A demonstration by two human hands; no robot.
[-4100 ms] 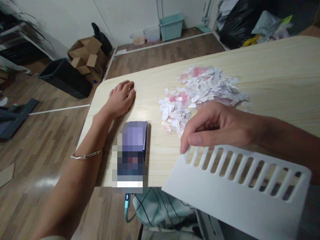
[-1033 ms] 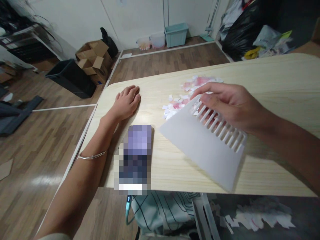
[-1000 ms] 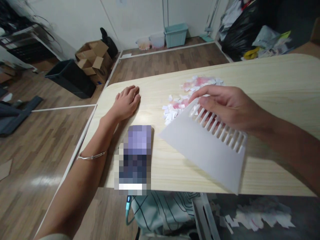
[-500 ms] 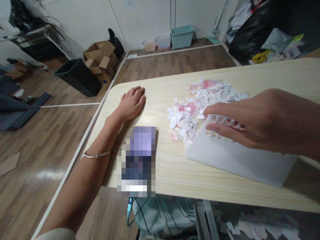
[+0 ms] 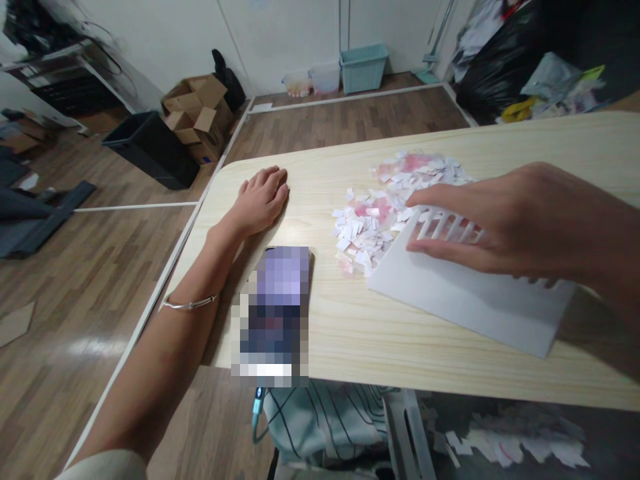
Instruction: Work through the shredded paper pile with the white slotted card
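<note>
My right hand (image 5: 520, 223) grips a white slotted plastic piece (image 5: 470, 300) by its upper edge, thumb on the near side and fingers over the row of slots. The piece stands tilted, its lower edge at the tabletop. Just beyond its left end lies a spread pile of small paper scraps (image 5: 367, 233), mostly white with some pink bits. My left hand (image 5: 263, 197) rests flat on the table, palm down, holding nothing. Between that hand and the near edge lies a phone (image 5: 283, 277), its screen blurred out.
The pale wooden table (image 5: 330, 340) has a near edge above a blue-green lined bag (image 5: 325, 427) and a dark area with more paper scraps (image 5: 520, 443). A teal cable (image 5: 257, 413) hangs by the phone. Beyond stand a black bin (image 5: 153, 150), cardboard boxes (image 5: 200, 113) and a teal tub (image 5: 364, 70).
My right hand and the white piece have shifted slightly left and away, and the slots show longer now. My left hand stays on the table. The whole view has moved a little.
</note>
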